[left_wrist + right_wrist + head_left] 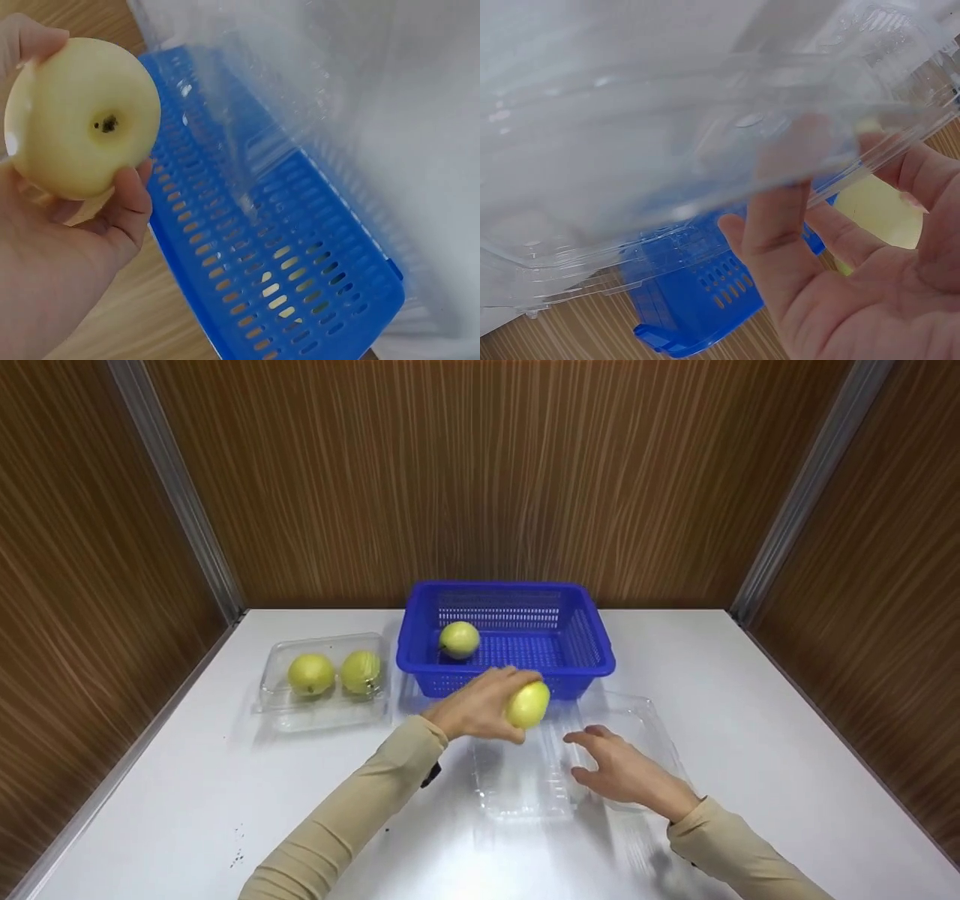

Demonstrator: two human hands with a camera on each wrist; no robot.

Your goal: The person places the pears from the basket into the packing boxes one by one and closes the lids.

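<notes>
My left hand (484,705) grips a round yellow-green pear (528,705) in front of the basket, above an opened clear plastic clamshell box (517,795). In the left wrist view, the pear's (82,120) dark-dimpled end faces the camera, with thumb and fingers around it. My right hand (626,769) is over the box's right half, fingers apart and loosely bent. In the right wrist view, the clear plastic edge (727,199) crosses in front of some fingertips; I cannot tell whether they touch it. Behind stands a blue plastic basket (600,660) with one pear (459,640) inside.
To the left, a closed clear clamshell box (292,720) holds two pears, a left one (311,673) and a right one (361,671). Everything stands on a white table (180,787). Wood-grain panels (480,472) rise at the back and both sides.
</notes>
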